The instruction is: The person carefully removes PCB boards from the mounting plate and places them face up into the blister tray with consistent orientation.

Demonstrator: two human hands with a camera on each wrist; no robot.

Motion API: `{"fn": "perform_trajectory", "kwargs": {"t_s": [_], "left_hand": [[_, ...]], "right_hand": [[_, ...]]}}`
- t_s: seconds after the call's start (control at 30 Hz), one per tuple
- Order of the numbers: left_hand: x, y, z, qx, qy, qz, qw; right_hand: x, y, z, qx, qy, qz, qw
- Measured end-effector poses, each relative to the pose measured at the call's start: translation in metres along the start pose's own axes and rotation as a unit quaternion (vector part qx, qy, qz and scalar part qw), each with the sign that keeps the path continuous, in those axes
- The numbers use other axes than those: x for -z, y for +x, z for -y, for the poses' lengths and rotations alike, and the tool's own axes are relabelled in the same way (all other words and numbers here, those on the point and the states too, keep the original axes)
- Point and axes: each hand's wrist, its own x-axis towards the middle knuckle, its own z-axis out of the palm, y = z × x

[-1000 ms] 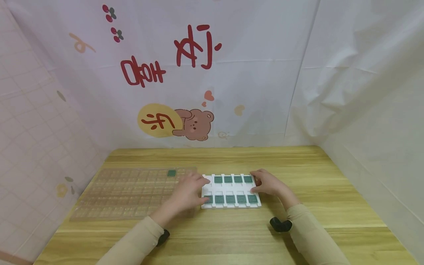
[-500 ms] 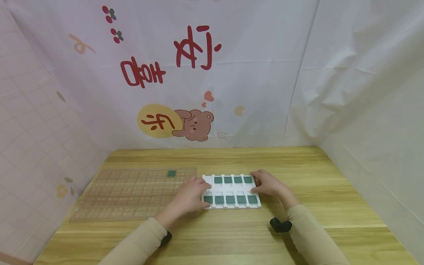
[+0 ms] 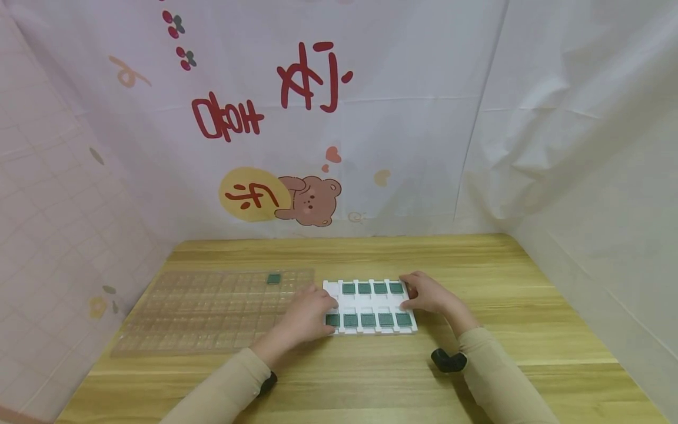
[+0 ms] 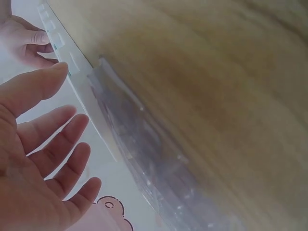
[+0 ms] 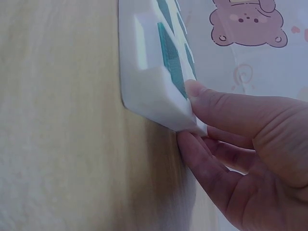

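A white tray (image 3: 371,302) lies flat on the wooden table, with green square chips (image 3: 368,320) set in two rows of pockets. Its back left pocket shows bare white. My right hand (image 3: 426,292) pinches the tray's right end; in the right wrist view the thumb (image 5: 216,108) lies on the top edge and the fingers are against the end wall. My left hand (image 3: 306,316) is at the tray's left end, thumb near the front corner. In the left wrist view its fingers (image 4: 62,137) are loosely spread and grasp nothing.
Left of the white tray lies a large transparent compartment tray (image 3: 212,312), with one green chip (image 3: 273,278) in its back row. My left forearm crosses its right front part. White printed cloth (image 3: 402,118) hangs behind the table and along both sides.
My left hand has shifted slightly right and toward me at the white tray's left end, and is now nearly still. My right hand and the tray have stayed in place.
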Motion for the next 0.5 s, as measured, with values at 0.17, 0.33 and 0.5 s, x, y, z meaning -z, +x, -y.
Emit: {"fn": "perform_trajectory", "kwargs": {"t_s": [0.17, 0.33, 0.5], "left_hand": [[0.0015, -0.0003, -0.0026, -0.003, 0.001, 0.001, 1.0], [0.0, 0.0016, -0.0031, 0.002, 0.004, 0.007, 1.0], [-0.0017, 0.0036, -0.0031, 0.004, 0.003, 0.012, 0.9999]], "right_hand": [[0.0008, -0.0004, 0.0021, 0.006, -0.001, 0.0, 1.0], [0.0013, -0.0007, 0.0016, 0.006, 0.0, -0.001, 1.0], [0.001, -0.0009, 0.0004, 0.008, -0.002, 0.001, 1.0]]}}
